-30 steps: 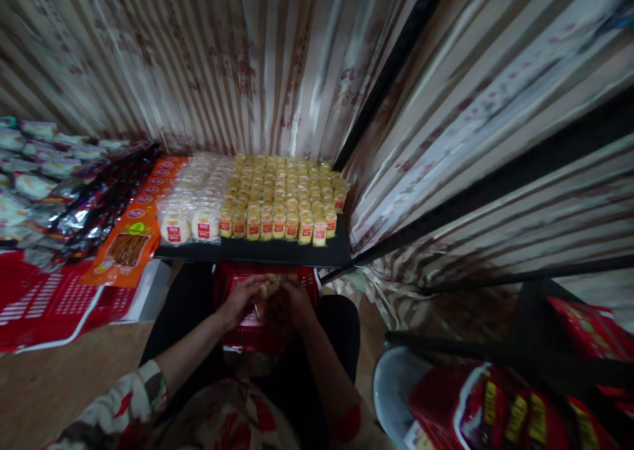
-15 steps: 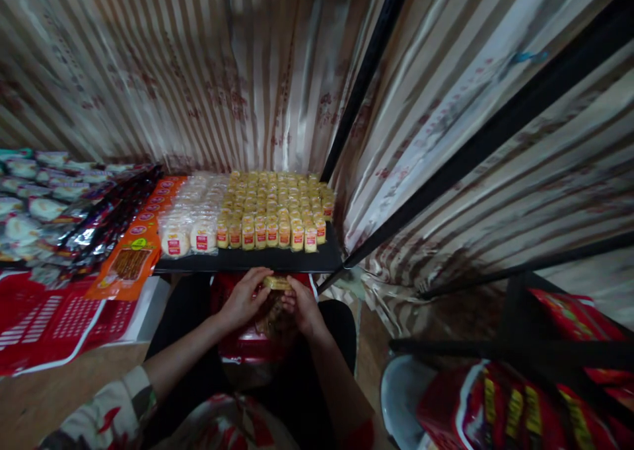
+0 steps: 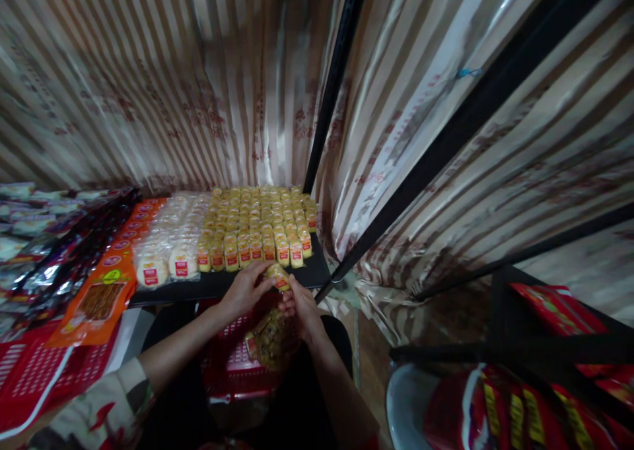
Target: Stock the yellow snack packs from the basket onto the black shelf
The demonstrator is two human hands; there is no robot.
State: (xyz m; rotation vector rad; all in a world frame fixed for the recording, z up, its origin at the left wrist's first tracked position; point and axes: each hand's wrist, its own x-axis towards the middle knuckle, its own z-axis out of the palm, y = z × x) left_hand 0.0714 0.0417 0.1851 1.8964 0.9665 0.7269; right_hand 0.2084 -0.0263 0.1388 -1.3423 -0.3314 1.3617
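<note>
Between my left hand and my right hand is a small yellow snack packet with a red label. Fingers of both hands grip it from either side, just in front of the shelf's front edge. Rows of matching yellow packets stand on the black shelf beyond my hands. Below them, between my knees, a red basket holds a heap of yellow packets, partly hidden by my right hand and forearm.
Left of the yellow rows lie white round packets, orange snack bags and dark shiny packs. Another red basket sits at the left. Black frame bars slant across the right, above a pale bucket and red bags.
The view has shifted. Both hands have raised the yellow packet nearer the shelf, and its red label now faces me. More of the basket's contents shows below.
</note>
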